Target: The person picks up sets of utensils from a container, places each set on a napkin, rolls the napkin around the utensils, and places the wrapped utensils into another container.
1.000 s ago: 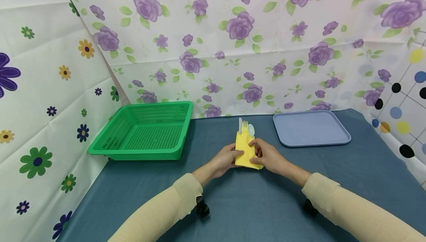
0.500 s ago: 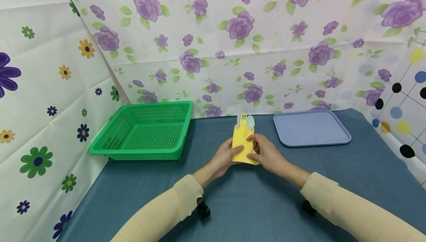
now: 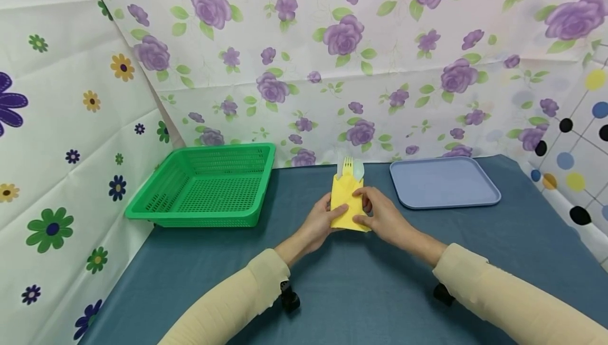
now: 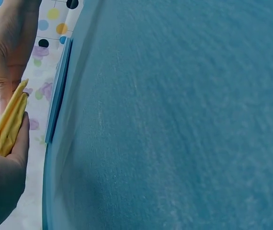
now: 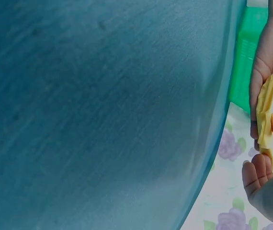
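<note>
A folded yellow napkin [image 3: 345, 203] is held up above the blue-covered table between both hands. Out of its top stick a pale knife [image 3: 339, 168], a yellow fork [image 3: 348, 166] and a pale spoon [image 3: 358, 169]. My left hand [image 3: 319, 224] grips the napkin's left side, thumb across the front and fingers behind. At the right edge, my right hand [image 3: 383, 217] pinches the napkin between thumb and fingers. The left wrist view shows the napkin's folded lower end [image 4: 9, 122] edge-on; in the right wrist view the left fingers [image 5: 257, 103] lie along its back.
A green perforated basket [image 3: 199, 218] stands at the back left of the table [image 3: 328, 292]. Toward the back right lies a flat blue-grey tray [image 3: 444, 182]. A flowered cloth [image 3: 304, 81] hangs right behind the table's far edge.
Both hands have raised the napkin with the cutlery slightly and shifted it a little left, mostly in the first half second. Both keep hold of it. Basket and tray stay put.
</note>
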### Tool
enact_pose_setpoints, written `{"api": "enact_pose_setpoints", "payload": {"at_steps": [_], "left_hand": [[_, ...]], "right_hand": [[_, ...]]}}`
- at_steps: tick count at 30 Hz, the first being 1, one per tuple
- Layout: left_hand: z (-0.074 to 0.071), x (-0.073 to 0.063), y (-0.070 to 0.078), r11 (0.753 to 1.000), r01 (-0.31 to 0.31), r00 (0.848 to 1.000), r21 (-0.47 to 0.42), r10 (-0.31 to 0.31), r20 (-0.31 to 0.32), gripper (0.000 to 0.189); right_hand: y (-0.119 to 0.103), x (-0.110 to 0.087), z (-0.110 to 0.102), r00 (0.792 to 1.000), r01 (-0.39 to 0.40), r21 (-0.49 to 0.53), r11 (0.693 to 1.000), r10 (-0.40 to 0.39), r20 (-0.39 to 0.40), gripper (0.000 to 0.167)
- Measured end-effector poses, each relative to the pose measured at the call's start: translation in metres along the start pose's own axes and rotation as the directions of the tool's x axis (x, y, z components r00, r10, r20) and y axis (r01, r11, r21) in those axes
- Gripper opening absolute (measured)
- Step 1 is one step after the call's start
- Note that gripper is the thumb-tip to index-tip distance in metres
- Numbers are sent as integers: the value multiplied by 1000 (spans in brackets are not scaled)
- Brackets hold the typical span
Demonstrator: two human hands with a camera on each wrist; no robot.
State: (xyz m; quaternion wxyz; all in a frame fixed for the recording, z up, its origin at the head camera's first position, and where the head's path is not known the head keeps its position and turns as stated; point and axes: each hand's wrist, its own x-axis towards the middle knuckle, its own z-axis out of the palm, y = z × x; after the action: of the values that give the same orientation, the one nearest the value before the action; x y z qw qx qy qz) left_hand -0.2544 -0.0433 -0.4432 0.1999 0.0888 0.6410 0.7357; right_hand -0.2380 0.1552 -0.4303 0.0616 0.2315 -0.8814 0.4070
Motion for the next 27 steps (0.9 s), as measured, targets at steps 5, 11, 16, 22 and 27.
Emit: {"api": "enact_pose_setpoints", "payload": {"at_steps": [5, 11, 16, 22, 27], "left_hand": [[-1, 2, -1, 1000, -22, 1000, -1, 22, 7, 53], [2, 2, 1, 998, -59, 998, 10, 59, -22, 52], [3, 1, 2, 998, -66, 997, 2, 66, -38, 54], [3, 0, 2, 997, -79, 995, 4, 79, -57, 53], [2, 0, 1, 997, -77, 996, 10, 77, -49, 54]], "right_hand": [[-1, 2, -4, 1000, 5, 0, 1000, -5, 10, 51], [2, 3, -9, 999, 34, -1, 999, -34, 17, 52], [4, 2, -12, 997, 55, 24, 998, -56, 46, 53], [5, 0, -16, 992, 75, 83, 994, -83, 96, 54], [8, 0, -18, 988, 56, 133, 990, -74, 134, 56]]}}
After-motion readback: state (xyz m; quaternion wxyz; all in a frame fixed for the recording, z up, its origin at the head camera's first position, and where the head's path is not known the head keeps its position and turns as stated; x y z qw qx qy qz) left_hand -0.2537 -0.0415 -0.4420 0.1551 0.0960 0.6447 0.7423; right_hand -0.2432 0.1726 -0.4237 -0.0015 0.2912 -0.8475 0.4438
